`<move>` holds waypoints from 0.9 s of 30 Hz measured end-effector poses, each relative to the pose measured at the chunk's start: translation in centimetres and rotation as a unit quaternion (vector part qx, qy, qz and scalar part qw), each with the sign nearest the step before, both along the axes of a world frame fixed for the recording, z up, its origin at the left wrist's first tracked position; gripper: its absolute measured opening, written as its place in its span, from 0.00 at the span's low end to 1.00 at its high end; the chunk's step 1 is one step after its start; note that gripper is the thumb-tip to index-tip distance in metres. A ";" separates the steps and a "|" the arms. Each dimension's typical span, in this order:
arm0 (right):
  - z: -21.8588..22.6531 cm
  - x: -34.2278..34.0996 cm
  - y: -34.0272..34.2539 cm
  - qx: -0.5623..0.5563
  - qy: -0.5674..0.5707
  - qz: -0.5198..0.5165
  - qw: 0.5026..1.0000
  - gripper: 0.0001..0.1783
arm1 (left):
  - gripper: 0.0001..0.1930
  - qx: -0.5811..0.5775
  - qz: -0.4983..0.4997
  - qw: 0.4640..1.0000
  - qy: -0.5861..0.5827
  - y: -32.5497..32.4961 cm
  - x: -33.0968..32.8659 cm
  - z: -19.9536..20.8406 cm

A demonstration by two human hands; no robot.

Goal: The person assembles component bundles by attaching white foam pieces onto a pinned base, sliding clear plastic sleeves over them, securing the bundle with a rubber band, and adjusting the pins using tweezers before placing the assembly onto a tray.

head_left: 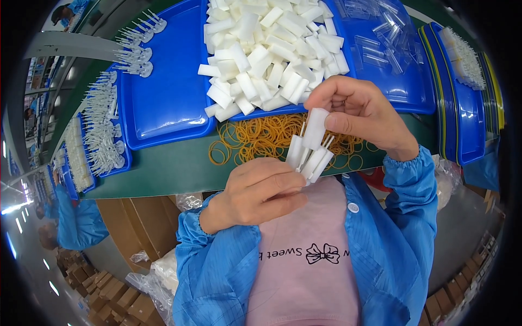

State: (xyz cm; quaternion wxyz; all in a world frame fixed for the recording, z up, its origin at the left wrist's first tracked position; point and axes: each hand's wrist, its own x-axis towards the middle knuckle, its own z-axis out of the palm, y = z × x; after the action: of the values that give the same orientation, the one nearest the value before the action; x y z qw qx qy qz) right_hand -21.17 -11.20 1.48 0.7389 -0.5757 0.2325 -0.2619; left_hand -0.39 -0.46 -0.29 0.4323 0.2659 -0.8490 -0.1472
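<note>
Head view, from the left: white pronged pieces (103, 127), too many to count, appear without blocks. One left hand (258, 187) has its grip closed around the base of a single pronged piece (328, 141), near the bench (163, 176) edge. Uncounted foam blocks (266, 51) and rubber bands (244, 138) lie beyond. Three fitted blocks (294, 151) seem in place; one right hand (364, 111) pinches a fourth block (315, 127). Some prongs look bare, so it seems part-filled. Farther right, clear tubes (394, 41) overlap, uncountable.

Green table (168, 175), grey floor (462, 233), cardboard boxes (128, 299) — stacked
</note>
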 end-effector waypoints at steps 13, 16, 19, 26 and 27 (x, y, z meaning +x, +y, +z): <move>0.2 0.0 0.5 0.035 0.063 0.043 0.996 0.07 | 0.13 -0.035 0.015 0.999 -0.014 -0.7 -0.1 -0.8; 0.1 0.2 0.8 0.051 0.090 0.077 0.992 0.07 | 0.18 -0.055 0.050 0.996 0.046 -0.4 -0.7 -1.6; 0.2 0.2 1.1 0.072 0.068 0.067 0.993 0.06 | 0.21 -0.058 0.087 0.990 0.096 -0.2 -0.8 -1.8; 0.2 -0.3 0.9 0.032 0.062 0.065 0.995 0.08 | 0.30 0.043 0.161 0.985 0.042 0.2 -0.6 -1.1; 0.2 -0.4 1.0 0.059 0.045 0.053 0.996 0.09 | 0.30 0.043 0.160 0.985 0.042 -0.1 -0.9 -1.1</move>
State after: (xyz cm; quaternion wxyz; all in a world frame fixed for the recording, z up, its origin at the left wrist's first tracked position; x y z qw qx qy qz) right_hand -21.52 -10.17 1.69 0.7729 -0.5541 0.2499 -0.1822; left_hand -1.26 -0.55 -1.36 0.4740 0.4102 -0.7693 -0.1234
